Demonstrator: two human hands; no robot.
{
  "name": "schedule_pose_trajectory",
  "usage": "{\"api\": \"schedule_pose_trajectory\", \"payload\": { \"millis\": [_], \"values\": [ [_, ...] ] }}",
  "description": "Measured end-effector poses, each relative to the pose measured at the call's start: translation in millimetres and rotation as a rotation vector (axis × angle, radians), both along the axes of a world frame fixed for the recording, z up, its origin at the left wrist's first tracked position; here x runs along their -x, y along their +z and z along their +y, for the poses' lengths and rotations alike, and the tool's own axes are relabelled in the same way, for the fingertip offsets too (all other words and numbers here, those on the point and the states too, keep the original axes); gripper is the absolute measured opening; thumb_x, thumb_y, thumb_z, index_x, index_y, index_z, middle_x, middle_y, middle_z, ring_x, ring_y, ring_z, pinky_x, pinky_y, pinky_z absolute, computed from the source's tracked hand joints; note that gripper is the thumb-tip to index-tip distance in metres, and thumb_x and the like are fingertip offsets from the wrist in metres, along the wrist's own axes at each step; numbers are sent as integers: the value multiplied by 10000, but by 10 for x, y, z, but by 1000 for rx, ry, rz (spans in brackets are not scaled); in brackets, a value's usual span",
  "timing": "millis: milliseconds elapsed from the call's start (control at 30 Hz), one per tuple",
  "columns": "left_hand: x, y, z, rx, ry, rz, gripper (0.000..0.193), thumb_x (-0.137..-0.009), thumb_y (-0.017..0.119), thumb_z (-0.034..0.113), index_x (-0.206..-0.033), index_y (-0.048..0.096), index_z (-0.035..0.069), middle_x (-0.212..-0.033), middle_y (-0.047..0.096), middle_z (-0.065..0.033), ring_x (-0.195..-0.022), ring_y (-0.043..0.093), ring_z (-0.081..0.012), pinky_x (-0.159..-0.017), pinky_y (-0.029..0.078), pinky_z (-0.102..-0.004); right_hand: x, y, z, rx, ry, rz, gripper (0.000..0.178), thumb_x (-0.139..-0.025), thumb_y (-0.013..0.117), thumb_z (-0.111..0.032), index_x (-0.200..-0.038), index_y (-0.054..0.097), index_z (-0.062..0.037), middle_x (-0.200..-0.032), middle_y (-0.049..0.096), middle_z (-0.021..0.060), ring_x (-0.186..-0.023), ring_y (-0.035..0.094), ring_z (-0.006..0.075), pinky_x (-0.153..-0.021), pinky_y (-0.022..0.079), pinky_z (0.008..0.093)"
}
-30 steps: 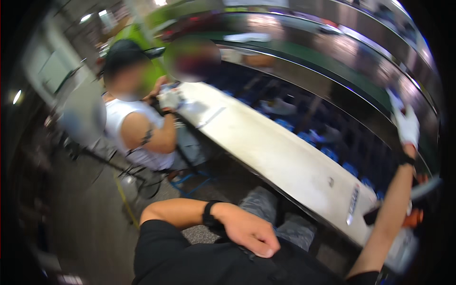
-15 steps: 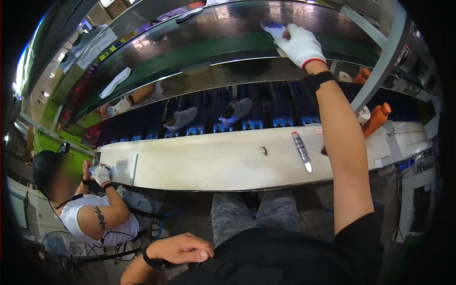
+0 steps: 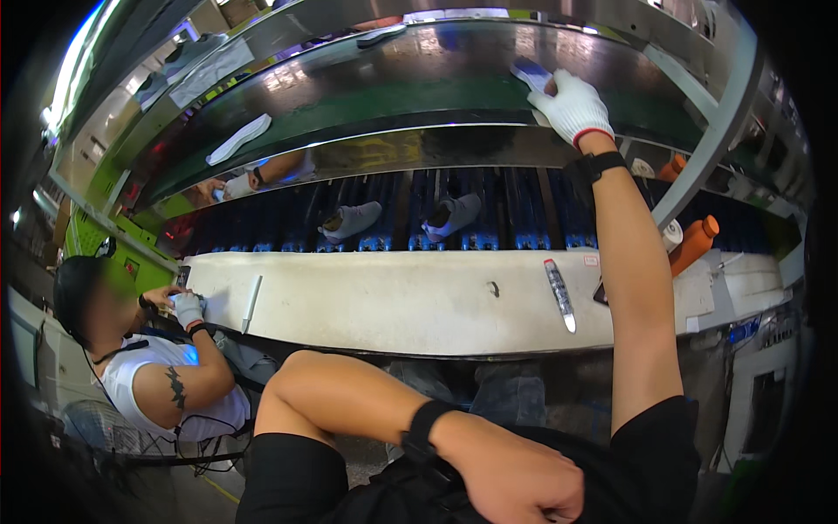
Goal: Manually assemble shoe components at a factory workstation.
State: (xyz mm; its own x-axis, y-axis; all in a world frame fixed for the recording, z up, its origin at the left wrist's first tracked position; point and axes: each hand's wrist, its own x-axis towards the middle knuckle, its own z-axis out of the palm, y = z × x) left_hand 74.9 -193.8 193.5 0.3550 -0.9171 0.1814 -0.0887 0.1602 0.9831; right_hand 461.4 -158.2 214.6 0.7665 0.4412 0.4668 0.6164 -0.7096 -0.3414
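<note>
Reaching up to the upper belt (image 3: 367,96), the gloved right hand (image 3: 572,105) has its fingers (image 3: 548,98) clamped on a blue insole (image 3: 530,73), whose long axis runs up-left from the fingertips. The left hand (image 3: 515,476) is fisted, empty, well below the bench (image 3: 393,301).

The right hand (image 3: 572,105), in a white glove, is stretched far up and forward, arm nearly straight, a black band at the wrist. The bare left hand (image 3: 515,476) (also black-banded) rests loosely curled against the lap, elbow bent.
</note>
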Motion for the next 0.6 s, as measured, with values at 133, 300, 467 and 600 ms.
{"api": "schedule_pose_trajectory", "payload": {
  "millis": [133, 300, 467, 600],
  "values": [
    [-47, 192, -97, 43, -44, -88, 507, -1084, 686, 319, -780, 668, -86, -736, 641, -301, -620, 608, -354, -606, 452, -476, 89, 68, 26, -14, -28, 28, 533, -890, 761, -506, -1192, 748, -67, -1206, 783, 236, -1176, 733, 432, -1035, 576, 510],
    [-13, 171, -49, -19, 15, -59, 405, -1050, 699, 229, -835, 700, -114, -741, 702, -269, -668, 645, -286, -648, 492, -455, 227, -52, 303, -38, 121, -20, 495, -929, 775, -498, -1140, 744, -51, -1107, 782, 245, -1032, 750, 441, -907, 571, 514],
    [220, 633, 115, -96, 183, -94, 375, -1085, 680, 226, -962, 752, -121, -867, 796, -211, -786, 668, -218, -755, 529, -420, -1095, -549, -309, -223, 214, 137, 491, -1055, 727, -381, -1423, 693, -57, -886, 736, 102, -733, 651, 165, -671, 542, 370],
    [675, 1035, 369, -113, 433, -117, 376, -1091, 676, 230, -977, 754, -120, -886, 800, -202, -797, 668, -214, -766, 529, -417, -1588, -878, 36, -158, 330, 113, 477, -1072, 725, -359, -1418, 668, -34, -839, 692, 76, -681, 593, 135, -618, 505, 337]
  ]
}}
